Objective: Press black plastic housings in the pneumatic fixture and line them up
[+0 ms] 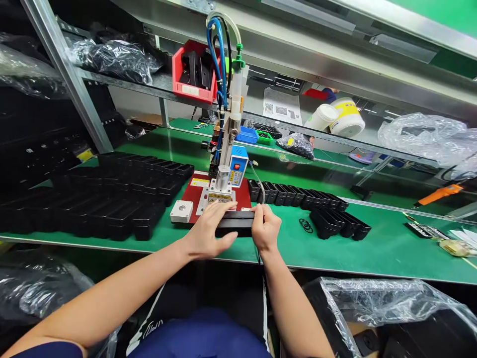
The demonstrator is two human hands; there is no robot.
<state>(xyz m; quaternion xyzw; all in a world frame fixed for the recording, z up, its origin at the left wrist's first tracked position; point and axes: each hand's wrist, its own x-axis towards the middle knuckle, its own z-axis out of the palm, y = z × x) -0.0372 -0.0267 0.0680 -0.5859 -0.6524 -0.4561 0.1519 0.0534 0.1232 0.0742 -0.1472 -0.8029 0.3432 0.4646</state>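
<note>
A long black part [235,223] lies crosswise at the front of the machine's red base [193,196]. My left hand [211,229] rests against its left end, fingers spread and thumb apart. At the other end my right hand [266,226] is closed, with a thin clear tube [261,184] rising from it; the fingers also touch the black part. Above the hands stands the press machine [223,174] with blue hoses. A white block [182,211] with a round metal insert sits left of the black part.
Rows of black housings [126,194] cover the bench's left side. More black parts [298,195] and black rings [306,225] are on the right. An orange screwdriver [439,194] hangs far right. A red bin [194,72] sits on the shelf; a plastic-lined box [395,303] stands below.
</note>
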